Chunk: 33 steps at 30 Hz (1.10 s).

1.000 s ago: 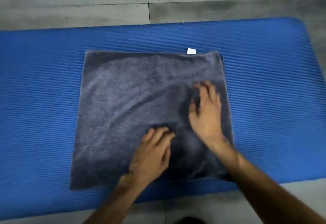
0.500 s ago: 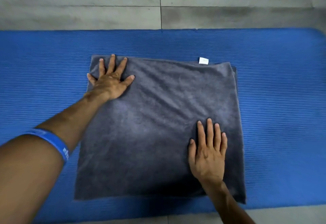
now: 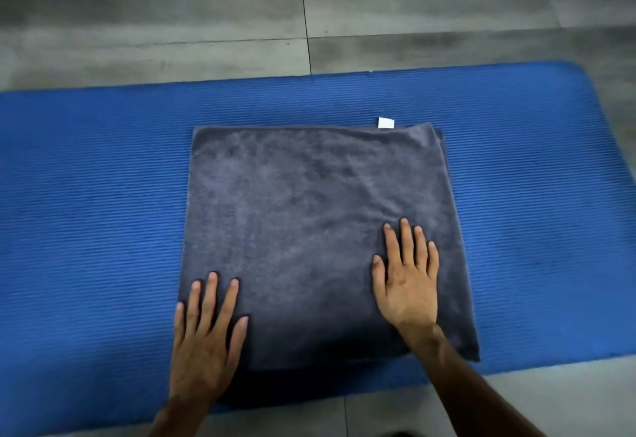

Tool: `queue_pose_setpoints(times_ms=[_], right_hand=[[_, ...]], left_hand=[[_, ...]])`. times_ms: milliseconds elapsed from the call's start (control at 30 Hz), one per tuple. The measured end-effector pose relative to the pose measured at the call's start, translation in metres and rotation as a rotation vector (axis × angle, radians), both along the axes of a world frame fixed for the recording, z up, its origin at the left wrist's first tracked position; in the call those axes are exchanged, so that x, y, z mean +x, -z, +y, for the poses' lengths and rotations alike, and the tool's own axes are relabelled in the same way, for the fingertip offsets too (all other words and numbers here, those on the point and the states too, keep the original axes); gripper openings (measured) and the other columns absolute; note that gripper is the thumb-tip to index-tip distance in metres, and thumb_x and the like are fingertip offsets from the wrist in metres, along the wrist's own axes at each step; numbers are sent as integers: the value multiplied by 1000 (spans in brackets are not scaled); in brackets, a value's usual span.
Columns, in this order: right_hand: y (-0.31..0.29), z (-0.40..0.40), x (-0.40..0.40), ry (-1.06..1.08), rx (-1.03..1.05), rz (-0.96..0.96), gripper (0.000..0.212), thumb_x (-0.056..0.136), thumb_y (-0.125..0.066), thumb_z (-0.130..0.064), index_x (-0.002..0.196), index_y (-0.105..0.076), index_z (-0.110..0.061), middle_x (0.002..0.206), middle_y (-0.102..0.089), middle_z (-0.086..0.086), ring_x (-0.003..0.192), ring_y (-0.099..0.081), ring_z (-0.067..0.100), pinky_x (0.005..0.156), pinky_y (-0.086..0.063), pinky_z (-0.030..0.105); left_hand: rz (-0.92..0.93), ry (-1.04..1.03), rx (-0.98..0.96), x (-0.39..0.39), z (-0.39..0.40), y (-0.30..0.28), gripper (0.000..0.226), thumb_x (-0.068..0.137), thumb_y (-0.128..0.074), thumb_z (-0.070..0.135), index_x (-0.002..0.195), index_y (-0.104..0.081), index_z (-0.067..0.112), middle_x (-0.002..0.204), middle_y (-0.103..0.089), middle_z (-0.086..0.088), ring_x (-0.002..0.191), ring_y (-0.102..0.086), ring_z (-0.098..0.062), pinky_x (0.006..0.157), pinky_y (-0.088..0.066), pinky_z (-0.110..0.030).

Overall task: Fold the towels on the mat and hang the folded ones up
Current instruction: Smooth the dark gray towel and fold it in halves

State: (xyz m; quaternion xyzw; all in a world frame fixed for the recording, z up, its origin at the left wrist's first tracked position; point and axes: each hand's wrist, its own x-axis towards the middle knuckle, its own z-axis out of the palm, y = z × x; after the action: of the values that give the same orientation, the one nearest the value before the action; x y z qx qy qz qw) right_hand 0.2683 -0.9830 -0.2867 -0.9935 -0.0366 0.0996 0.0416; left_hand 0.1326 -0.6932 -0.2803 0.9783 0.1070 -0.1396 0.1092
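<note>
A grey towel [image 3: 309, 223], folded into a rough square, lies flat on the blue mat [image 3: 86, 195]. A small white label [image 3: 385, 123] sticks out at its far edge, and a lower layer peeks out along the right side. My left hand [image 3: 206, 340] presses flat on the towel's near left corner, fingers straight and spread. On the near right part of the towel, my right hand [image 3: 407, 282] lies flat with straight fingers. Neither hand holds anything.
The blue mat runs across the view on a grey tiled floor [image 3: 206, 17]. Its right end is rounded near the right edge of the view. Floor also shows along the near edge, below the mat.
My left hand has slid from the towel's far left corner down to its near left corner. My right hand stays flat on the near right part.
</note>
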Motion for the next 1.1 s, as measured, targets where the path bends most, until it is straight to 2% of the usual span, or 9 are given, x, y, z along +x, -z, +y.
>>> queue_pose_setpoints(times_ms=[200, 333, 433, 567, 700, 800, 933, 1000, 1100], right_hand=[[-9, -23, -22, 53, 44, 61, 61, 95, -18, -51, 152, -25, -30, 162, -18, -1, 149, -13, 28, 117, 7, 51], [-22, -66, -65, 462, 254, -15, 73, 84, -39, -53, 146, -39, -14, 153, -35, 15, 138, -35, 39, 109, -27, 55], [-35, -86, -76, 634, 640, -86, 48, 84, -68, -19, 129, -50, -11, 128, -56, 15, 114, -55, 35, 98, -41, 43], [-51, -93, -72, 981, 1014, 254, 23, 81, -73, -7, 100, -62, -12, 100, -65, 9, 84, -60, 23, 66, -44, 32], [-63, -99, -69, 985, 1054, 438, 17, 82, -74, -18, 95, -68, -10, 91, -70, 5, 82, -61, 16, 63, -47, 32], [-69, -107, -71, 996, 1235, 496, 26, 85, -69, -14, 109, -68, -4, 103, -73, 8, 92, -69, 19, 77, -58, 36], [-72, -122, -85, 1018, 1339, 617, 32, 86, -65, -11, 115, -64, 3, 115, -67, 25, 90, -70, 28, 75, -61, 35], [-79, -131, -95, 988, 1288, 689, 46, 76, -80, -20, 110, -66, 7, 113, -65, 31, 93, -66, 36, 72, -60, 36], [-100, -140, -105, 864, 1152, 815, 62, 50, -91, -35, 92, -70, 5, 74, -65, 24, 69, -63, 30, 61, -54, 35]], left_hand=[[-34, -136, -55, -27, 12, -7, 67, 96, -11, 60, 149, -32, 25, 158, -24, -8, 144, -22, -31, 113, -18, -50], [-176, -230, -87, -46, 15, -14, 64, 96, -27, 53, 137, -51, 9, 144, -43, -21, 125, -46, -42, 101, -39, -52], [-281, -415, -228, -41, 11, -17, 55, 87, -58, 35, 134, -50, 8, 130, -53, -18, 115, -50, -36, 102, -38, -43], [-301, -775, -622, -40, 4, -22, 52, 78, -77, 7, 124, -54, 10, 111, -63, -6, 99, -59, -22, 91, -46, -26], [-128, -907, -772, -45, 20, -28, 16, 77, -79, 12, 79, -64, 9, 70, -65, -6, 58, -58, -18, 52, -47, -18], [53, -913, -1005, -49, 40, -38, 4, 81, -71, 5, 85, -70, 7, 80, -68, -8, 59, -61, -11, 55, -52, -13], [319, -906, -1116, -55, 67, -54, 36, 66, -87, 13, 97, -72, 1, 89, -72, -12, 66, -68, -19, 59, -57, -21], [474, -853, -1100, -61, 78, -65, 53, 45, -93, 23, 88, -75, -1, 84, -71, -17, 66, -66, -23, 58, -57, -25], [674, -721, -1046, -67, 87, -84, 61, 38, -95, 34, 79, -72, -4, 80, -67, -29, 63, -63, -27, 54, -51, -29]])
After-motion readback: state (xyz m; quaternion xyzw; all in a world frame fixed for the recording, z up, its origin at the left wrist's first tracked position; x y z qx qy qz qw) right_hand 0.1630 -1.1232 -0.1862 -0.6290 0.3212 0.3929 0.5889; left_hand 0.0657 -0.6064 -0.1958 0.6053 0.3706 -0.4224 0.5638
